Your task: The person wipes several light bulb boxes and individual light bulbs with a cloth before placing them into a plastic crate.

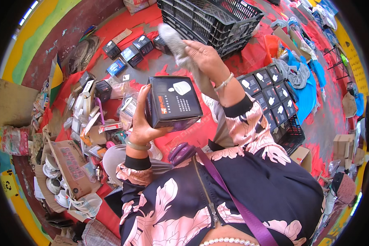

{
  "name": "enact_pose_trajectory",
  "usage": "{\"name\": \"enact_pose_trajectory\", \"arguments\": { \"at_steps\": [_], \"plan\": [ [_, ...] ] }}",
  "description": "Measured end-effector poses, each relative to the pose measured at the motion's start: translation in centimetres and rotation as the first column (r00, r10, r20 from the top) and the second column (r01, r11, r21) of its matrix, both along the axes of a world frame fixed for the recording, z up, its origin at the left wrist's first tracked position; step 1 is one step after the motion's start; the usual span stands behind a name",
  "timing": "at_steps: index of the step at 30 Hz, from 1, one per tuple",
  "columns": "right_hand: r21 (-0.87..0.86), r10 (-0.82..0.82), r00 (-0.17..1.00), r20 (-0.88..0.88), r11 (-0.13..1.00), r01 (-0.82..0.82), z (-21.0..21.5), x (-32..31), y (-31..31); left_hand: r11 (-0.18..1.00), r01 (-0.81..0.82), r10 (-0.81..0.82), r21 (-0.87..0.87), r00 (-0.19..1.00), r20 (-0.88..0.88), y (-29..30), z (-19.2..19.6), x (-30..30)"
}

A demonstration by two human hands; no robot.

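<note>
In front of my body, my left hand (142,123) grips a black cardboard box (174,98) with a white bulb-like shape printed on it, fingers along its left side and underneath. Raised to the right above the box, my right hand (207,59) is closed on a pale grey cloth (178,47). The cloth's upper end sticks up past the fingers and its lower part hangs by the wrist. No contact shows between cloth and box. Similar black boxes (270,94) stand in rows inside a black crate (292,133) to my right.
Several small dark boxes (131,55) sit on the red-covered floor ahead. Stacked black plastic crates (211,24) stand at the far side. Mixed small packages (86,108) pile up at left, beside an open cardboard box (74,168). Blue plastic and a grey cloth (295,73) lie at right.
</note>
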State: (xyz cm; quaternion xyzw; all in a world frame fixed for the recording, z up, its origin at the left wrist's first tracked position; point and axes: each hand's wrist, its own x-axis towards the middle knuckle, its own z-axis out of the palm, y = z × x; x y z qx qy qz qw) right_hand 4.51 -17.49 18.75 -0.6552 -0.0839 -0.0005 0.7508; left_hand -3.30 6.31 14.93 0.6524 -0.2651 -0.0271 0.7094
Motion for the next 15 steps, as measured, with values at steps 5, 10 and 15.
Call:
{"name": "enact_pose_trajectory", "arguments": {
  "at_steps": [5,10,15],
  "plan": [
    [-0.647,0.441,0.633,0.637,0.751,0.128,-0.8,-2.4,4.2,0.995,0.024,-0.043,-0.095,0.978,-0.202,-0.8,-0.1,-0.9],
    [-0.685,-0.004,1.0,-0.025,0.729,-0.014,-6.7,2.6,-0.9,0.975,0.049,-0.106,-0.218,0.96,-0.258,-0.3,0.0,-0.4],
    [-0.273,0.002,0.999,0.051,0.962,0.012,-5.8,1.3,0.1,0.644,-0.122,-0.325,-0.755,0.85,-0.415,3.1,-3.7,-1.3]
  ]
}}
